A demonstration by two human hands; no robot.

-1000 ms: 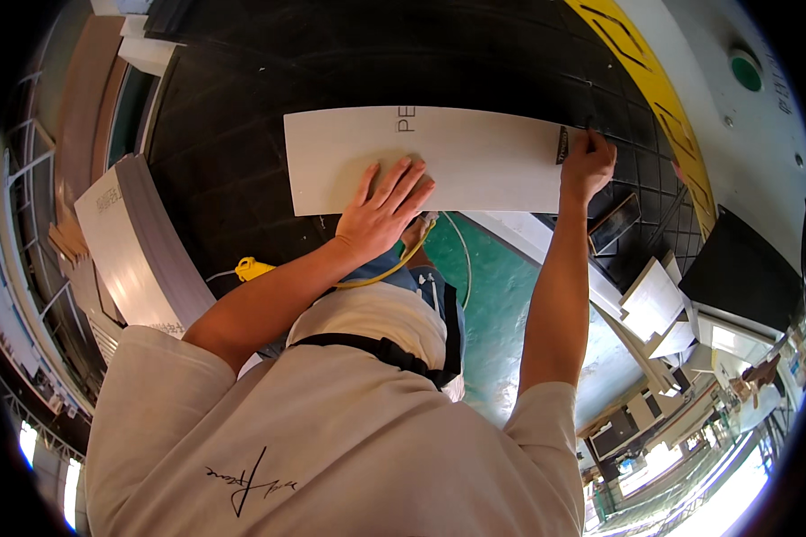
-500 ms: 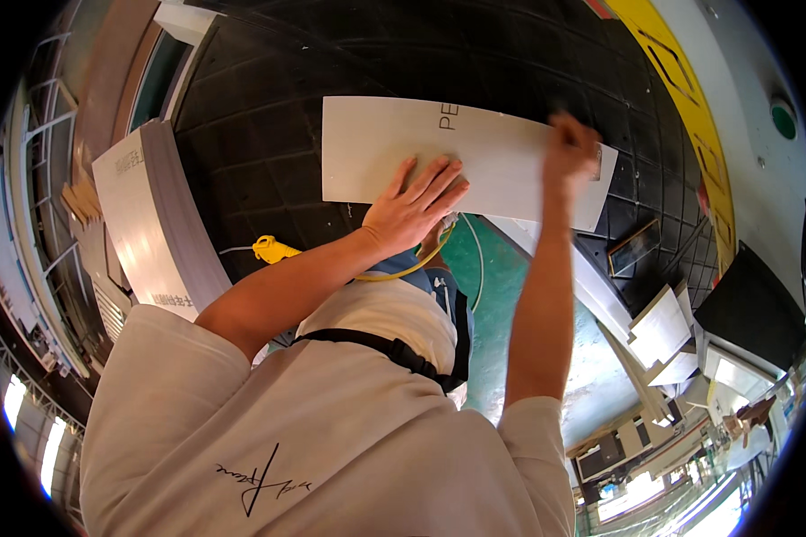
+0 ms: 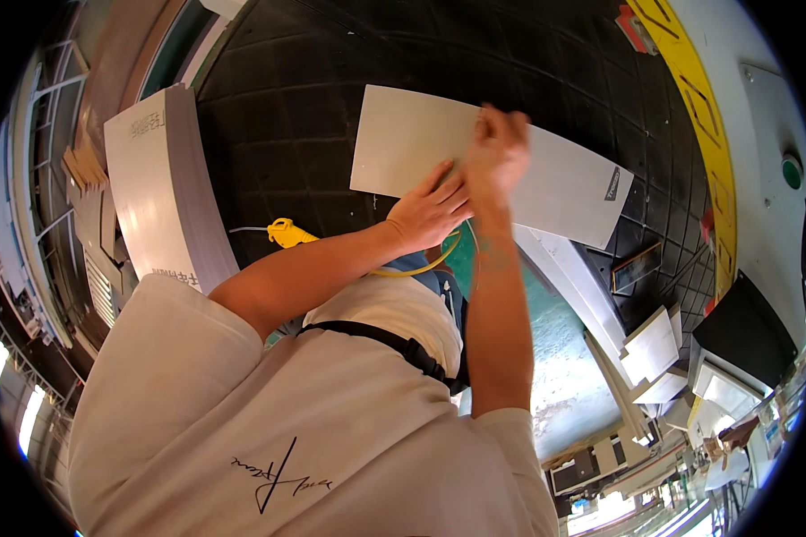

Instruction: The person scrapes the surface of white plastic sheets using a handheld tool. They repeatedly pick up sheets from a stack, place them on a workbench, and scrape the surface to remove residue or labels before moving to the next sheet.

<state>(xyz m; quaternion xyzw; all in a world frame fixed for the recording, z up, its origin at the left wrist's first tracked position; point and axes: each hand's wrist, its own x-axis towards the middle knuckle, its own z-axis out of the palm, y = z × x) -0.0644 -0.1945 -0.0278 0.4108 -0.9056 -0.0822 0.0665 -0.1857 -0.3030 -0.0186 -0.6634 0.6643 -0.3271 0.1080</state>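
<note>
A long white panel (image 3: 403, 134) lies across the black tiled work surface (image 3: 282, 143), with a small dark label (image 3: 612, 183) at its right end. My left hand (image 3: 430, 213) rests with its fingers stretched out on the near edge of the panel. Just right of it, above the panel's middle, is my right hand (image 3: 497, 157), fingers curled together and slightly blurred. Whatever those fingers may hold is too small or hidden to make out.
To the left stands a stack of white panels (image 3: 143, 197). A yellow air gun (image 3: 288, 234) lies between it and my left forearm. Along the far right runs a yellow slotted rail (image 3: 703, 116), beside a machine with a green button (image 3: 792, 170). White offcuts (image 3: 651, 345) lie lower right.
My right hand has moved left from the panel's right end to beside my left hand, uncovering the dark label. The left hand stays on the near edge. The whole view has shifted slightly.
</note>
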